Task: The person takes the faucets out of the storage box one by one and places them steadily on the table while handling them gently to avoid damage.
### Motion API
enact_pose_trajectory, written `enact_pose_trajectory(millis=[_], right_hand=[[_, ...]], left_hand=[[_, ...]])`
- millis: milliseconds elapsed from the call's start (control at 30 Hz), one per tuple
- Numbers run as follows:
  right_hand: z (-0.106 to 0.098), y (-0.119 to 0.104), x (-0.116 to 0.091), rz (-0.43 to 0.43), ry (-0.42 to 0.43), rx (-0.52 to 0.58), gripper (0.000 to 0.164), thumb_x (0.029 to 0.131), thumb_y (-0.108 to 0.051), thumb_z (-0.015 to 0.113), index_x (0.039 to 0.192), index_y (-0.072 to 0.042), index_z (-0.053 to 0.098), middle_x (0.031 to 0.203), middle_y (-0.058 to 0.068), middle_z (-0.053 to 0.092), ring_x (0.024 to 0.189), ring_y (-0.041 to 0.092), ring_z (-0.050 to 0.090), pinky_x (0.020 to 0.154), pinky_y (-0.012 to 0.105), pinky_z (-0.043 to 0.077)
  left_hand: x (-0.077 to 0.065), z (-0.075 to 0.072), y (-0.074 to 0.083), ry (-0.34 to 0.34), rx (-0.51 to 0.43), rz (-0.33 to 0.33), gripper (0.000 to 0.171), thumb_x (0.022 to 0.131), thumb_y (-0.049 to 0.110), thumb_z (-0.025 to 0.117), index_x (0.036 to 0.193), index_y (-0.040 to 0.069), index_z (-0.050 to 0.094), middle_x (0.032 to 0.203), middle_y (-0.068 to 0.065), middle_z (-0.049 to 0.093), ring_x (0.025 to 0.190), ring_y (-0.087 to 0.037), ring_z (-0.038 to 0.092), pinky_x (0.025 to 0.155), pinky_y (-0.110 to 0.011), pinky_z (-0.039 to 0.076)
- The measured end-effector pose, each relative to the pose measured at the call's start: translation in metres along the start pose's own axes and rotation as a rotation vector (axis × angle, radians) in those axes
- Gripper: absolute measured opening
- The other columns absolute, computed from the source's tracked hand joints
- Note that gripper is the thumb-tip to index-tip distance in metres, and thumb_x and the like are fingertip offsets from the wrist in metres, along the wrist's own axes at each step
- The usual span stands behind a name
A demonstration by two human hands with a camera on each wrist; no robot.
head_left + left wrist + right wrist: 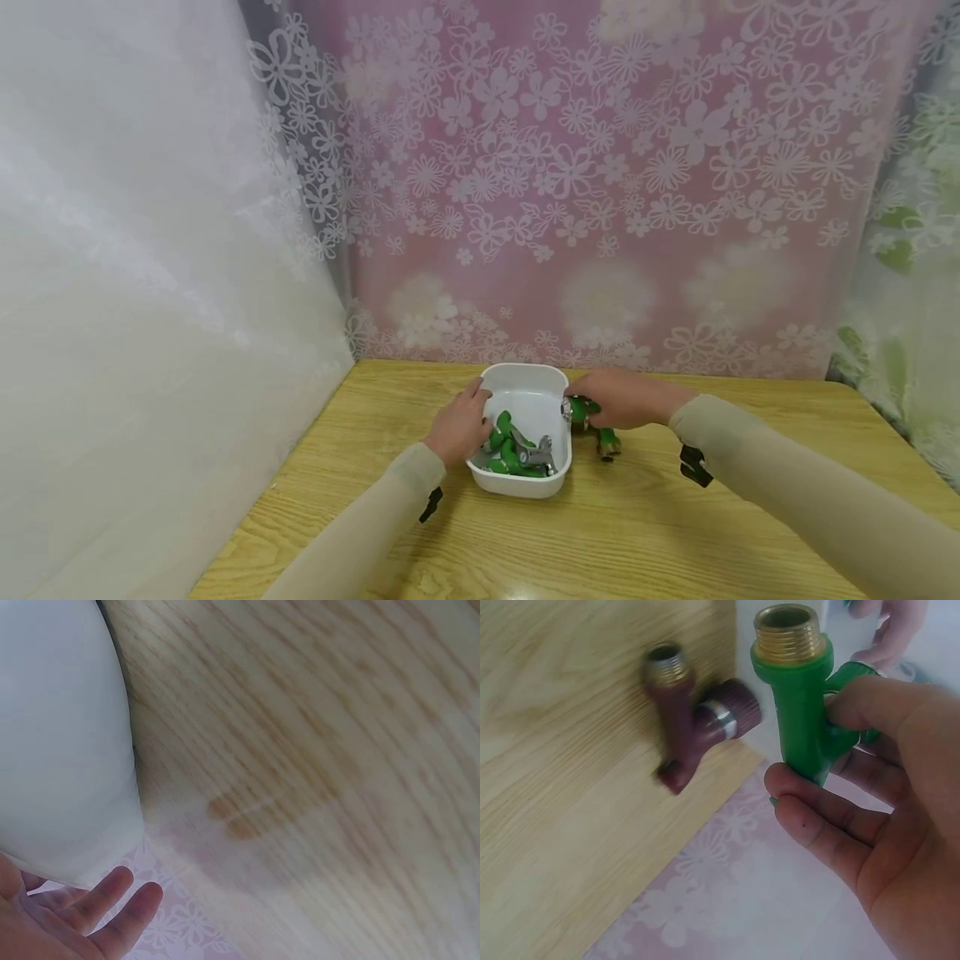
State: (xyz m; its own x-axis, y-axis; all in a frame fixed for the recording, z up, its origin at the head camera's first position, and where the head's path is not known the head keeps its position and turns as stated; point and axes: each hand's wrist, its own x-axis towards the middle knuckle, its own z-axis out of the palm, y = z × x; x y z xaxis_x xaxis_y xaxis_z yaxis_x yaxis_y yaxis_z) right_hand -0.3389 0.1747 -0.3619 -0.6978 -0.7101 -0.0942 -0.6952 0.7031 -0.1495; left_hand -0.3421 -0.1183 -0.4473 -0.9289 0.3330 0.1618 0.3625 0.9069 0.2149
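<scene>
The right hand grasps a green Y-shaped tap, thumb curled over the branch and fingers bent round the lower body. The tap is just outside the right rim of a white basin; whether it touches the wall I cannot tell. A coarse brass thread crowns a smooth collar, pointing away from the palm, while a shiny silvery end lies nearest the rim.

The left hand loosely grips the opposite rim: thumb and a finger come over the edge, and two more fingers stand slightly bent and spread outside the wall (their soft brown reflections show on the glossy tabletop).

Between the hands, the basin is smooth and glossy, a rounded rectangle with a thick lip. Inside it, nearer the left hand, lie several green taps in a heap, glossy and elbowed, with a chrome lever among them.

Beside the held tap, the right wrist view shows a blurred maroon Y-shaped form with a threaded end and silvery band; whether a second fitting or a reflection, I cannot tell. Beneath both hands runs a yellow wood-grain table; beyond them hangs a pink curtain printed with white flowers.
</scene>
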Motion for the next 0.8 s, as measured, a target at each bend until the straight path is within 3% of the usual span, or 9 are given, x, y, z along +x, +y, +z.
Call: enact_pose_trajectory(millis=[133,467,800], right_hand=[[0.003,0.010,-0.011,0.019,0.003,0.004,0.044,0.092,-0.013,0.072,0.135,-0.012,0.063,0.125,0.000,0.068,0.104,0.015,0.066,0.087,0.039,0.055],[0.015,0.036,-0.026,0.096,-0.005,0.055,0.044,0.092,-0.010,0.068,0.135,-0.007,0.061,0.123,0.005,0.067,0.091,0.012,0.061,0.078,0.036,0.052],[0.023,0.054,-0.038,0.124,-0.023,0.057,0.036,0.090,-0.009,0.070,0.125,-0.008,0.065,0.104,-0.004,0.067,0.081,0.006,0.056,0.071,0.033,0.050]], left_hand=[[0.000,0.000,0.001,-0.004,0.000,0.003,0.046,0.100,0.023,0.059,0.142,0.007,0.052,0.162,-0.014,0.031,0.137,-0.031,0.050,0.102,-0.048,0.051],[0.000,0.001,0.001,-0.008,0.000,-0.011,0.046,0.100,0.023,0.059,0.143,0.008,0.051,0.163,-0.013,0.030,0.137,-0.032,0.050,0.102,-0.050,0.051],[0.001,0.002,0.001,0.006,0.003,-0.007,0.045,0.100,0.022,0.059,0.142,0.007,0.052,0.162,-0.013,0.032,0.136,-0.032,0.051,0.101,-0.050,0.052]])
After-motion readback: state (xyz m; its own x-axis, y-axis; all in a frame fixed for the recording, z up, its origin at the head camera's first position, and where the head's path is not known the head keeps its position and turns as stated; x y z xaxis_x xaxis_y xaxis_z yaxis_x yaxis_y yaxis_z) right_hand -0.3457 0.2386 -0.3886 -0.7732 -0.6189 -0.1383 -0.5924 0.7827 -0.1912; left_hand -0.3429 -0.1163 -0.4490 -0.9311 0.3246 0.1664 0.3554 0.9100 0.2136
